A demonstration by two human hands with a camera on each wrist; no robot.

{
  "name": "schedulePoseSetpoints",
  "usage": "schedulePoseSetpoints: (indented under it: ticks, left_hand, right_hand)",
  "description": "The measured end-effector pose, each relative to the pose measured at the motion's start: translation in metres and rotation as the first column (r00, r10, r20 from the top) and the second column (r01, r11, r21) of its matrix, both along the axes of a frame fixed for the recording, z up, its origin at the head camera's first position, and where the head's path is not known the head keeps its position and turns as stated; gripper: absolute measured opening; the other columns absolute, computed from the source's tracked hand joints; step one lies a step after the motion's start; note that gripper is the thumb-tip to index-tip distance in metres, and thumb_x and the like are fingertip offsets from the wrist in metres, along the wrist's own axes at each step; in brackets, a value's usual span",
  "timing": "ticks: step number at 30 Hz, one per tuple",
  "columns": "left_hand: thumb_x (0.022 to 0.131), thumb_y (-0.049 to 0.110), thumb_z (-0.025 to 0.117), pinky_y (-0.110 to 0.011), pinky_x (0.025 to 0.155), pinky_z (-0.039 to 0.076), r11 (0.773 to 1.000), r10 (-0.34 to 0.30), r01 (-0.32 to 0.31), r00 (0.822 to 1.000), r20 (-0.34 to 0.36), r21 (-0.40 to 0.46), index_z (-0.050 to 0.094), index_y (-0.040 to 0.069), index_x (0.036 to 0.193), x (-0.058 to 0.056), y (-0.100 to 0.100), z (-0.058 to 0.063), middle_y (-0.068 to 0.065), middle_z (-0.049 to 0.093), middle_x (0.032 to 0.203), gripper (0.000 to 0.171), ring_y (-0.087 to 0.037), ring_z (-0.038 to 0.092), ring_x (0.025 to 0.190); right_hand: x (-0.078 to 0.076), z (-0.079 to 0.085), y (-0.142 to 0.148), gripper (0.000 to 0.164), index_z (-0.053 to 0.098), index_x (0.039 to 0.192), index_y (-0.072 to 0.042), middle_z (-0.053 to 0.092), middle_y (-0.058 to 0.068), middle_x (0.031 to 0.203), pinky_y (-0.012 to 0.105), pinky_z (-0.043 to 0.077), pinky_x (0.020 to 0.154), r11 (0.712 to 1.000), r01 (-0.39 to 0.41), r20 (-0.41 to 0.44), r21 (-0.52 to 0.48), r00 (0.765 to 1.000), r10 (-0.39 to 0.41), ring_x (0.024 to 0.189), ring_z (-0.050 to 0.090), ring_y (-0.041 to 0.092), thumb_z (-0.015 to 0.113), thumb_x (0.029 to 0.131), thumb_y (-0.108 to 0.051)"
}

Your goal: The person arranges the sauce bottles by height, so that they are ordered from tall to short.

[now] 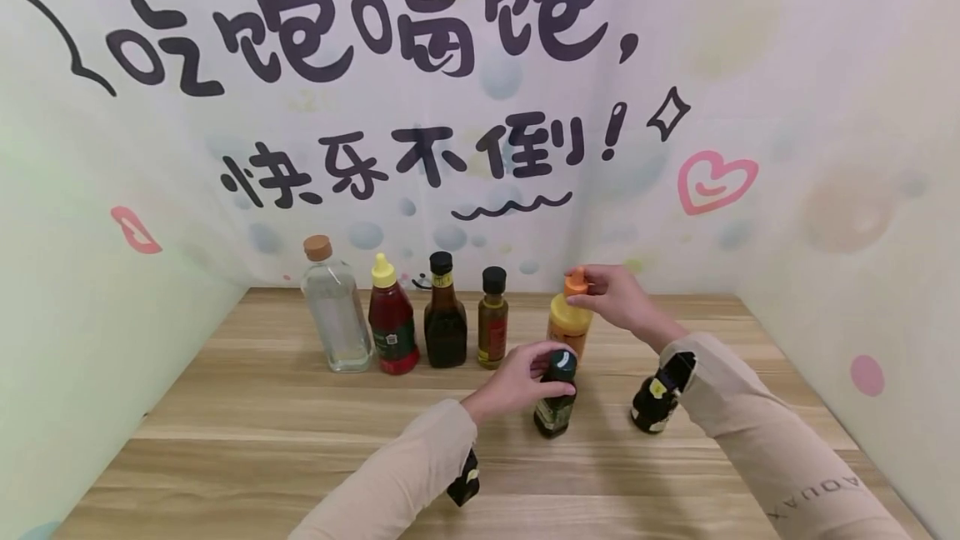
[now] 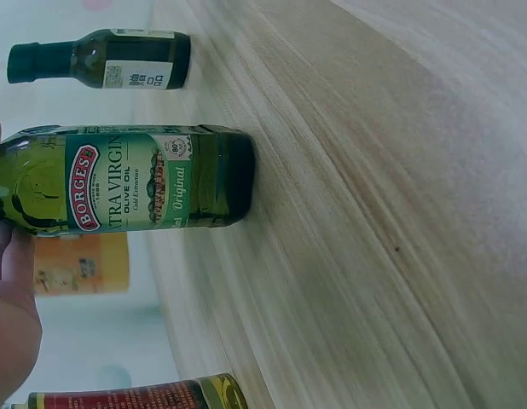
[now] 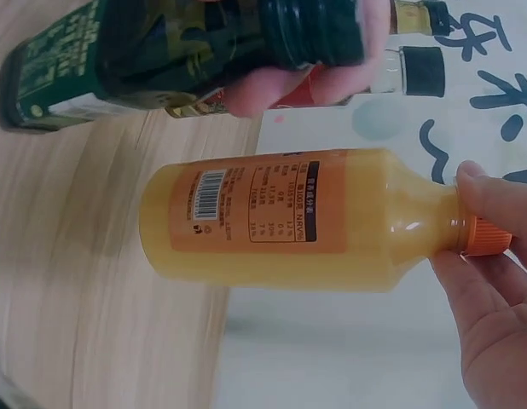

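Sleeves nearest; our left fingers grip an olive-oil bottle, right fingers pinch an orange cap; slippage risks toppling.

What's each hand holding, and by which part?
Left hand: olive oil bottle, around its neck end. Right hand: yellow bottle, at its orange cap and neck.

Yellow bottle with orange cap; green olive-oil bottle; light-brown tabletop with darker grain streaks.
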State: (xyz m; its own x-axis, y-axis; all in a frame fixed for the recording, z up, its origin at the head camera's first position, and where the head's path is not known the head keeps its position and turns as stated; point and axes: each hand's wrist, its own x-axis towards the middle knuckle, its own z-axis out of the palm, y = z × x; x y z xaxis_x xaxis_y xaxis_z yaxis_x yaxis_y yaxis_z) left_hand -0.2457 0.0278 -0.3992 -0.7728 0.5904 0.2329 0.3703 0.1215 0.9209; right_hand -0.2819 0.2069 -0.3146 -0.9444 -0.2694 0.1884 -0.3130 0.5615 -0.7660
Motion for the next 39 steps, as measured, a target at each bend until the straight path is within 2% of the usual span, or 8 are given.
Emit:
schedulePoseSetpoints:
  ticks: [7,12,21,24,32,39]
  left_hand:
    - [0.075,0.006,0.069,-0.022,0.083,0.044,1.000,0.007,-0.008,1.000,0.012,0.023,0.055,0.004,0.115,0.000,-0.001,-0.001,-0.008,0.057,0.112,0.042,-0.015,0.056,0.100]
    - [0.075,0.009,0.069,-0.020,0.082,0.043,1.000,0.001,0.000,1.000,-0.012,0.029,0.056,0.006,0.113,-0.001,-0.001,-0.004,-0.007,0.057,0.110,0.040,-0.011,0.056,0.099]
    - [0.077,0.011,0.068,-0.019,0.084,0.042,1.000,-0.010,0.011,1.000,-0.015,0.028,0.055,0.004,0.115,-0.003,-0.001,-0.007,-0.005,0.057,0.110,0.041,-0.010,0.055,0.100]
    - [0.077,0.012,0.068,-0.019,0.084,0.042,1.000,-0.010,0.010,1.000,-0.015,0.021,0.054,0.003,0.116,-0.004,-0.002,-0.007,-0.005,0.056,0.111,0.043,-0.010,0.054,0.101]
    - [0.077,0.012,0.068,-0.021,0.085,0.042,1.000,-0.004,0.004,1.000,0.003,0.008,0.053,0.003,0.118,0.001,-0.001,-0.001,-0.005,0.054,0.115,0.044,-0.011,0.054,0.102]
    - [0.077,0.011,0.068,-0.020,0.085,0.042,1.000,0.013,-0.014,0.999,0.035,0.013,0.054,0.006,0.117,-0.001,0.000,-0.006,-0.005,0.054,0.115,0.043,-0.013,0.054,0.102]
  right_hand:
    - [-0.013,-0.018,-0.014,0.038,0.055,0.115,0.001,0.058,0.021,0.110,0.038,0.048,0.078,0.999,-0.013,0.023,-0.035,1.000,0.014,0.095,0.058,0.031,0.065,0.079,-0.006]
    - [-0.018,-0.028,-0.021,0.035,0.057,0.112,0.003,0.059,0.021,0.107,0.039,0.048,0.079,0.997,-0.034,0.002,-0.063,0.999,0.035,0.094,0.058,0.032,0.065,0.078,-0.003]
    - [-0.026,-0.041,-0.028,0.033,0.057,0.110,0.007,0.059,0.023,0.104,0.036,0.048,0.078,0.989,-0.094,-0.017,-0.116,0.996,0.092,0.093,0.059,0.032,0.064,0.078,0.000]
    - [-0.029,-0.043,-0.029,0.034,0.057,0.111,0.006,0.059,0.023,0.105,0.037,0.048,0.079,0.989,-0.099,-0.021,-0.111,0.995,0.098,0.095,0.058,0.032,0.064,0.079,-0.001]
    - [-0.031,-0.041,-0.033,0.038,0.055,0.117,0.000,0.057,0.018,0.113,0.039,0.046,0.082,0.993,-0.074,0.050,-0.087,0.996,0.079,0.100,0.056,0.030,0.063,0.081,-0.009]
    - [-0.031,-0.044,-0.037,0.039,0.055,0.117,0.002,0.058,0.019,0.110,0.038,0.047,0.081,0.994,-0.058,0.029,-0.098,0.998,0.061,0.098,0.057,0.030,0.064,0.080,-0.008]
